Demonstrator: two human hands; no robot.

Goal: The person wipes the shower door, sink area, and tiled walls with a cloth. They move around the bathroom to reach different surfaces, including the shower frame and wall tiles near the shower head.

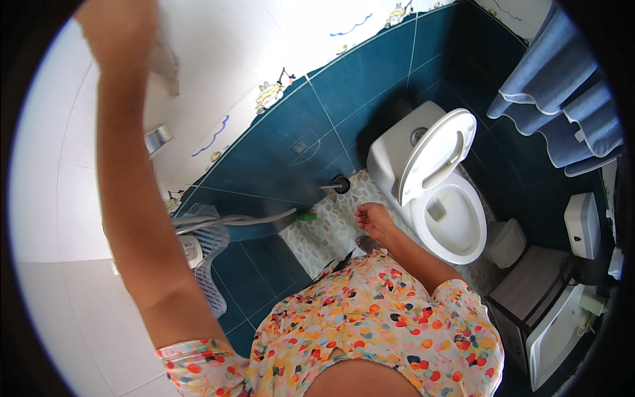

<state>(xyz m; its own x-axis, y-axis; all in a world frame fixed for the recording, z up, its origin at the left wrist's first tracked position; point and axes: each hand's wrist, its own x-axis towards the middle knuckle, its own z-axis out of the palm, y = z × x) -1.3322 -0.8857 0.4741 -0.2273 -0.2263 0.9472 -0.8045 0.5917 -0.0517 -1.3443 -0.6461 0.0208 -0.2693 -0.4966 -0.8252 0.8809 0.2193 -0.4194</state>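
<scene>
My left arm stretches up along the white tiled wall (221, 53) on the left. Cut off by the top edge, my left hand (122, 26) is high against that wall, its fingers hidden. A dull brownish patch beside the wrist is too unclear to name. My right hand (374, 221) hangs low at my front, between me and the toilet (453, 225). Its fingers are curled in, with nothing visible in them. The toilet lid (440, 155) stands raised over the bowl.
A clear wavy rack (215, 248) holding a white container (192, 251) is under my left arm, with a grey hose (254, 217) running past. A dark round holder (340, 184) stands by the wall. At right are a blue curtain (555, 92), a bin (506, 243) and a sink (555, 337).
</scene>
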